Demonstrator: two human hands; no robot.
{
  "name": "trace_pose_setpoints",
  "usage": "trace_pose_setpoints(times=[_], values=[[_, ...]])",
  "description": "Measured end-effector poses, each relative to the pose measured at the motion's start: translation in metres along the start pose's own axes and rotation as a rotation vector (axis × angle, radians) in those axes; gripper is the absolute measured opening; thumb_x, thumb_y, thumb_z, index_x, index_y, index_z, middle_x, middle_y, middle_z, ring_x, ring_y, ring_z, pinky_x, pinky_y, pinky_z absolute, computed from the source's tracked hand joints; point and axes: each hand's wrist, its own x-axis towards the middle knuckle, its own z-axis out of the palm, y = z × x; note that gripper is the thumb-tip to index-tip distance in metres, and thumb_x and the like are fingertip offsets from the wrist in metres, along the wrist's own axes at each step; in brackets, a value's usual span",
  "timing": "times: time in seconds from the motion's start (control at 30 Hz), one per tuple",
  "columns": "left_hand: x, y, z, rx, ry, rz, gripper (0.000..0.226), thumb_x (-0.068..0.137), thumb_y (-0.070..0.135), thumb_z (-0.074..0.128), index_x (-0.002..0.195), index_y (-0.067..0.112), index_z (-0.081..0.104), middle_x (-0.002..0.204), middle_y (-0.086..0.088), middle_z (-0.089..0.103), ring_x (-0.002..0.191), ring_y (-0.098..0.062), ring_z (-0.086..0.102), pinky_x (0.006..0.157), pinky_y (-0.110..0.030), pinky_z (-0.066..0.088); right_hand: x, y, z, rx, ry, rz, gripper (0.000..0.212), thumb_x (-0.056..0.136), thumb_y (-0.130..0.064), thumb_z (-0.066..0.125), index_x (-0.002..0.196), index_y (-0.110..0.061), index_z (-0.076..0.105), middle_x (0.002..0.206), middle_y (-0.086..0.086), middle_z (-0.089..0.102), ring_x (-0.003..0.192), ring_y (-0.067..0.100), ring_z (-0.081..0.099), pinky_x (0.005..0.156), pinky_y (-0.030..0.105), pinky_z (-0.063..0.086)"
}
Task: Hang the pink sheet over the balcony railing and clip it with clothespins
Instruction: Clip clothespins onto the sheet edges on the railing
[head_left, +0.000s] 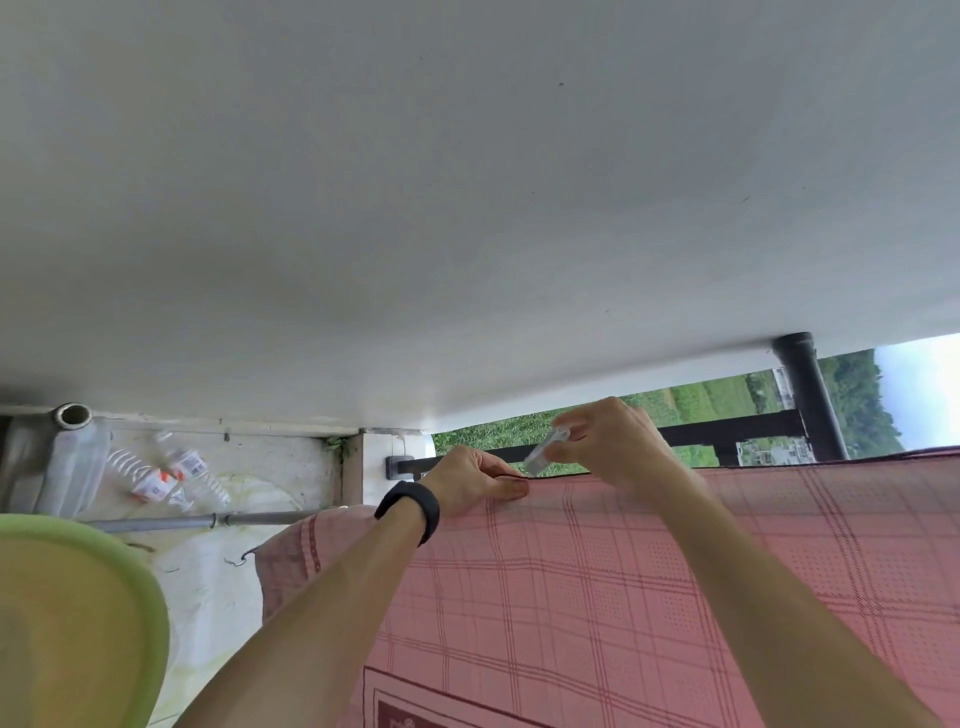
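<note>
Hanging over the black railing (737, 434), the pink sheet (649, 571) lies just under both hands, its top fold running along the rail and the cloth falling toward the person. The left hand (472, 480) pinches that fold between thumb and fingers. Just beside it and slightly above, the right hand (613, 441) grips a clothespin (543, 454), tip aimed down at the edge next to the left thumb. Whether its jaws have met the cloth I cannot tell.

By this, the draping looks done and the clipping is in hand. No other pin shows along the edge to the right of the hands, so more probably remain to be placed.

The sheet is thin cloth, pink with darker red check lines and fine dots, bunching in soft folds left of the left hand. The clothespin is pale, translucent plastic, slim and straight. The railing is a flat dark bar, meeting a round black post (810, 405) well right of the hands. A black wristband (410, 509) wraps the left wrist. Left of the hands, on the floor, lie a grey metal pipe (208, 519) and clear plastic bottles (171, 473), with a green basin (140, 597) lower down.
</note>
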Motion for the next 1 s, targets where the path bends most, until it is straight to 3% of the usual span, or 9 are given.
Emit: trace_pose_setpoints(times=[0.17, 0.27, 0.47, 0.6, 0.73, 0.8, 0.87, 0.93, 1.0], values=[[0.000, -0.006, 0.002, 0.010, 0.063, 0.037, 0.017, 0.074, 0.022, 0.085, 0.090, 0.017, 0.081, 0.085, 0.001, 0.078, 0.081, -0.006, 0.070, 0.080, -0.018, 0.054, 0.016, -0.008, 0.004, -0.056, -0.098, -0.007, 0.045, 0.094, -0.039, 0.066, 0.133, -0.018, 0.063, 0.134, 0.003, 0.064, 0.095, 0.013, 0.057, 0.069, 0.020, 0.041], [0.000, -0.007, 0.002, 0.012, 0.064, 0.029, 0.018, 0.074, 0.024, 0.085, 0.090, 0.018, 0.080, 0.086, 0.002, 0.078, 0.081, -0.005, 0.070, 0.078, -0.016, 0.052, 0.022, -0.011, 0.012, -0.081, -0.142, -0.004, 0.046, 0.096, -0.037, 0.063, 0.136, -0.015, 0.060, 0.135, 0.007, 0.063, 0.105, 0.019, 0.059, 0.079, 0.024, 0.040], [-0.004, -0.005, 0.003, 0.002, 0.070, 0.003, 0.016, 0.076, 0.023, 0.084, 0.091, 0.017, 0.080, 0.081, 0.007, 0.076, 0.077, 0.001, 0.069, 0.070, -0.009, 0.048, 0.023, -0.013, 0.014, -0.070, 0.009, -0.006, 0.033, 0.090, -0.039, 0.069, 0.111, -0.014, 0.065, 0.104, 0.004, 0.071, 0.092, 0.021, 0.065, 0.080, 0.038, 0.055], [-0.006, -0.006, 0.006, 0.016, 0.095, 0.015, 0.016, 0.076, 0.025, 0.084, 0.090, 0.018, 0.080, 0.084, 0.006, 0.077, 0.081, -0.002, 0.070, 0.078, -0.015, 0.051, 0.014, -0.017, 0.046, -0.292, 0.091, 0.070, 0.026, 0.102, -0.028, 0.047, 0.118, -0.016, 0.031, 0.091, 0.006, 0.063, 0.075, 0.025, 0.065, 0.067, 0.043, 0.059], [-0.009, -0.005, 0.004, 0.001, 0.058, -0.033, 0.003, 0.080, 0.020, 0.080, 0.083, 0.022, 0.079, 0.080, 0.010, 0.075, 0.076, 0.003, 0.066, 0.072, -0.010, 0.047, 0.008, -0.020, 0.079, -0.484, 0.052, 0.112, 0.044, 0.098, -0.003, 0.042, 0.139, -0.005, 0.024, 0.102, 0.012, 0.068, 0.079, 0.027, 0.063, 0.060, 0.037, 0.048], [-0.007, -0.009, -0.003, 0.042, 0.022, -0.113, 0.008, 0.083, 0.019, 0.074, 0.077, 0.025, 0.077, 0.086, 0.011, 0.074, 0.085, -0.002, 0.064, 0.081, -0.018, 0.048, 0.011, -0.019, 0.084, -0.486, 0.067, 0.118, 0.048, 0.099, 0.000, 0.040, 0.143, -0.001, 0.022, 0.104, 0.015, 0.069, 0.081, 0.029, 0.066, 0.059, 0.035, 0.049], [-0.006, -0.014, -0.011, 0.040, -0.081, -0.203, 0.017, 0.084, 0.012, 0.063, 0.070, 0.019, 0.069, 0.080, 0.008, 0.068, 0.079, -0.010, 0.059, 0.084, -0.032, 0.046, 0.013, -0.019, 0.085, -0.459, 0.088, 0.130, 0.050, 0.099, 0.002, 0.040, 0.145, 0.001, 0.020, 0.097, 0.015, 0.068, 0.075, 0.027, 0.067, 0.058, 0.033, 0.054], [-0.007, -0.017, -0.020, 0.068, -0.152, -0.275, 0.010, 0.088, 0.014, 0.057, 0.082, 0.015, 0.065, 0.087, 0.000, 0.064, 0.079, -0.016, 0.058, 0.086, -0.035, 0.044, 0.013, -0.019, 0.086, -0.442, 0.106, 0.123, 0.052, 0.098, 0.004, 0.040, 0.145, 0.000, 0.018, 0.085, 0.013, 0.065, 0.063, 0.022, 0.062, 0.050, 0.030, 0.049], [-0.004, -0.019, -0.030, 0.222, -0.114, -0.323, 0.020, 0.094, 0.020, 0.056, 0.108, 0.011, 0.067, 0.117, -0.011, 0.066, 0.104, -0.026, 0.062, 0.098, -0.036, 0.043, 0.012, -0.018, 0.087, -0.440, 0.139, 0.102, 0.054, 0.096, 0.006, 0.041, 0.144, 0.000, 0.017, 0.073, 0.008, 0.060, 0.055, 0.019, 0.056, 0.042, 0.028, 0.038]])
